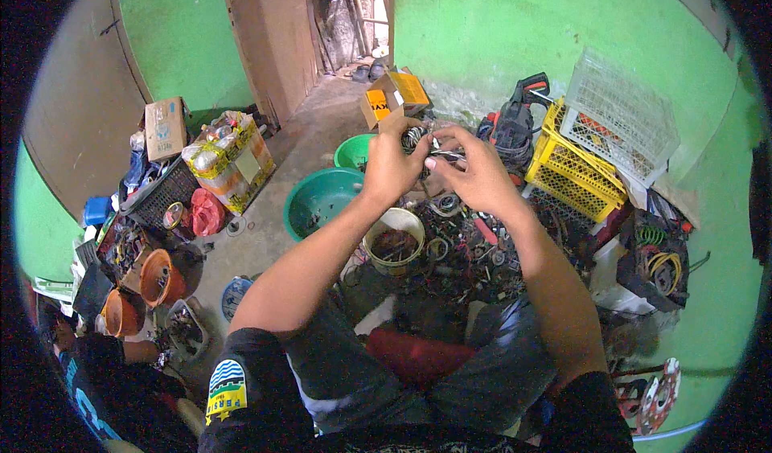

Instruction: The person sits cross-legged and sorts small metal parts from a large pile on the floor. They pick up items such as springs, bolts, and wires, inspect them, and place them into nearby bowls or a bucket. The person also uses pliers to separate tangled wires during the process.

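Both of my hands are raised above the heap of scrap, close together. A coiled bundle of dark and light wire [415, 139] is gripped in my left hand [395, 157], between the thumb and fingers. My right hand [476, 169] pinches a twisted black-and-white strand [447, 153] that runs from beside the bundle. Below my hands stands a pale bucket [394, 241] with brownish bits inside. To its right spreads a pile of wires and small parts [464, 254], where a red-handled object [485, 230] lies.
Left of the bucket are a teal basin [295, 206] and a green basin [347, 151]. Yellow crates [573, 169] and a pressure-washer-like machine [512, 133] stand right. Orange bowls [158, 278] and a taped box [235, 163] are left. Another person [114, 386] sits lower left.
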A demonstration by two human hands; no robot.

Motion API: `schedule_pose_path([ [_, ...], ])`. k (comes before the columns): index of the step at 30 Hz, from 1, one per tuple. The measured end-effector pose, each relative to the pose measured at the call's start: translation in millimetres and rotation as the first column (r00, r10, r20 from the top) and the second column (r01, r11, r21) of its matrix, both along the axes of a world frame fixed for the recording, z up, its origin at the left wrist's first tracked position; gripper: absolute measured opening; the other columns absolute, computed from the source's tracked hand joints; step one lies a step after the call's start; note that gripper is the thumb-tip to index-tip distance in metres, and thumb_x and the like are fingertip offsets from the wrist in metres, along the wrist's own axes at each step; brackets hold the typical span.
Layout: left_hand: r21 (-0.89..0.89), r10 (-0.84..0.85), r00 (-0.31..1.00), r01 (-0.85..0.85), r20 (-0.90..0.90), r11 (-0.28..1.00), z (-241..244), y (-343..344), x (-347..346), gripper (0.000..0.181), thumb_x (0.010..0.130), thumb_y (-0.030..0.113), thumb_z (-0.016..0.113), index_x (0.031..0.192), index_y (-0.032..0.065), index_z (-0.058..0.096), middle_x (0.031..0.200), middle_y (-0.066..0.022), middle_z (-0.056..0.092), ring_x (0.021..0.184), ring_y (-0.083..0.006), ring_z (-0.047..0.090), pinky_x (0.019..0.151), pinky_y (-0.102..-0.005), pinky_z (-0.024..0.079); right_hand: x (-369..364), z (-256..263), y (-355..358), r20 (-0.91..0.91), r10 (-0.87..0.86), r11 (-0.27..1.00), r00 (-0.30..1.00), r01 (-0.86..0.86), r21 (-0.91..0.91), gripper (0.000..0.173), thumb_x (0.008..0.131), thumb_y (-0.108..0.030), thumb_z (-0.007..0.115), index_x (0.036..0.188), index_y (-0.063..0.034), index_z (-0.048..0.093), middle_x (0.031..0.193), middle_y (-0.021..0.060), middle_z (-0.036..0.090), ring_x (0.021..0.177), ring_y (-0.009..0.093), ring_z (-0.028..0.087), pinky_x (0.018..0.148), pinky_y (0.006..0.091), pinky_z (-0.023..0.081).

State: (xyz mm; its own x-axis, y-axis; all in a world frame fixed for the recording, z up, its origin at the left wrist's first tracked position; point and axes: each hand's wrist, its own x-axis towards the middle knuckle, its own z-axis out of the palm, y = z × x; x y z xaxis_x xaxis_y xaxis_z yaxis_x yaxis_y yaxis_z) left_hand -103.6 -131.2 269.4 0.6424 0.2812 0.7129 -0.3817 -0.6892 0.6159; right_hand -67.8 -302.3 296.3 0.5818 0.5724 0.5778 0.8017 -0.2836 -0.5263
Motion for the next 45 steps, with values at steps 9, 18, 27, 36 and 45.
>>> schedule_pose_path([
  [9,-0.204,0.031,0.987,-0.063,-0.159,0.977,-8,30,22,0.033,0.089,0.026,0.071,0.103,-0.0037,0.071,0.086,-0.0219,0.072,0.079,-0.0263,0.07,0.074,-0.0392,0.053,59,3,-35,0.205,-0.432,0.864,0.878,0.339,0.372,0.026,0.096,-0.025,0.062,0.092,-0.002,0.074,0.085,0.0189,0.072,0.076,0.034,0.069,0.069,0.0413,0.051],
  [18,-0.095,0.074,0.997,-0.076,-0.028,0.992,-8,23,24,0.038,0.091,0.033,0.07,0.101,-0.0036,0.071,0.089,-0.0239,0.072,0.084,-0.0355,0.072,0.076,-0.0431,0.053,123,-4,-94,-0.531,-0.382,0.385,0.756,0.653,0.652,0.032,0.1,-0.028,0.06,0.092,0.0023,0.066,0.058,-0.0009,0.046,0.043,0.009,0.04,0.04,0.0276,0.032],
  [27,-0.118,0.077,0.988,-0.093,-0.135,0.989,-12,36,16,0.034,0.099,0.03,0.057,0.101,-0.0024,0.068,0.091,-0.0247,0.07,0.088,-0.0411,0.069,0.079,-0.0456,0.051,78,-1,-63,-0.445,-0.145,0.967,0.884,0.221,0.125,0.037,0.099,-0.035,0.059,0.103,0.0007,0.069,0.085,0.0083,0.067,0.061,0.017,0.063,0.057,0.0316,0.05],
  [36,-0.133,-0.042,0.999,0.046,0.032,0.99,-17,4,7,0.026,0.101,0.021,0.055,0.093,-0.0029,0.058,0.08,-0.0278,0.062,0.078,-0.0481,0.062,0.069,-0.0516,0.047,4,-19,14,-0.514,0.049,0.958,0.856,-0.186,-0.218,0.042,0.1,-0.036,0.06,0.09,0.0046,0.066,0.085,0.0157,0.07,0.072,0.022,0.071,0.07,0.0362,0.056],
  [45,-0.215,-0.028,0.998,0.014,-0.061,0.976,-23,13,13,0.026,0.103,0.025,0.05,0.106,-0.0007,0.045,0.091,-0.0298,0.062,0.086,-0.0518,0.06,0.075,-0.055,0.046,-12,-19,21,-0.868,0.121,0.99,0.481,-0.121,0.072,0.04,0.104,-0.035,0.054,0.096,0.0037,0.062,0.083,0.0118,0.068,0.074,0.021,0.071,0.065,0.033,0.058],
])
